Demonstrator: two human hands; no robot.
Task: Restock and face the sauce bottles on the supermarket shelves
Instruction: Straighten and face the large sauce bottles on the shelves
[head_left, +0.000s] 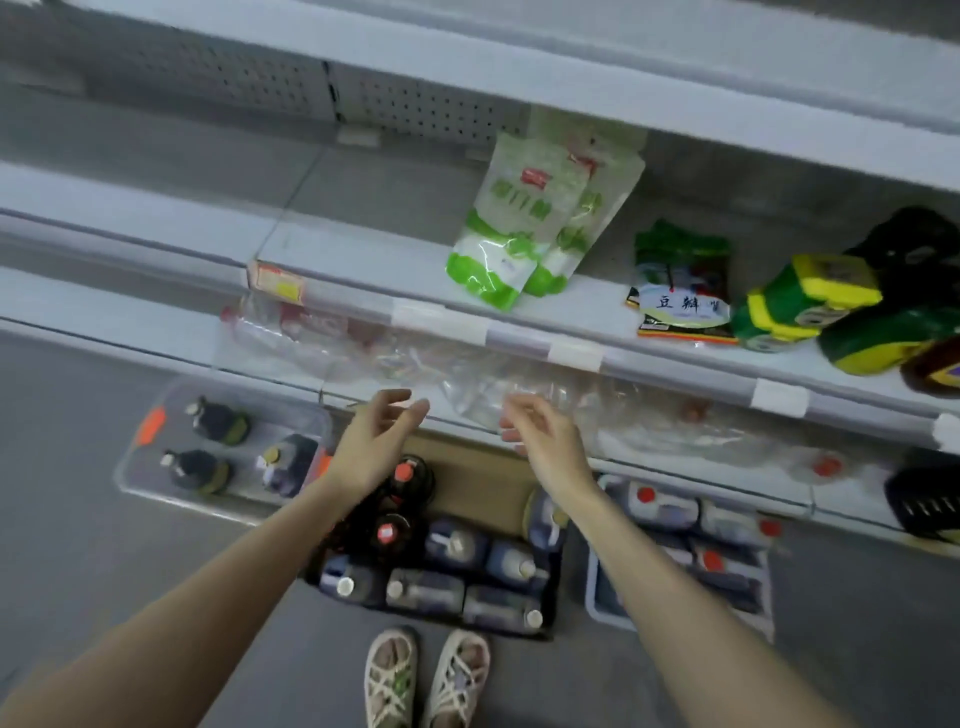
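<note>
Early stage, by the look of it. Both hands empty & held out over the stock on the floor: left hand (382, 436) w/ fingers (410, 413) apart and loosely curved, right hand (545, 436) w/ fingers (519, 410) relaxed, slightly bent, gripping nothing.

Most sauce bottles (457, 545) are not yet shelved. They lie packed in a cardboard box (467, 462) on the floor, just in front of the sandals (426, 675). Three more dark bottles (218, 421) sit in a clear bin (130, 478) to the left. Red-capped jugs (670, 506) fill a basket (597, 597) to the right.

Middle shelf (363, 254): left part bare; then green-white pouches (511, 228), a bean-paste packet (680, 296), green-yellow packs (810, 296), all lying untidy. Only a bottle or so at the far right edge (930, 364), blurred. Crumpled clear plastic wrap (389, 358) lies on the shelf below, between hands & shelf edge.

So: almost nothing faced; restocking largely left to do. Wrap prob. needs clearing first, then bottles go up and labels get turned front. Hands are near the wrap, but can't tell if they're touching it.
</note>
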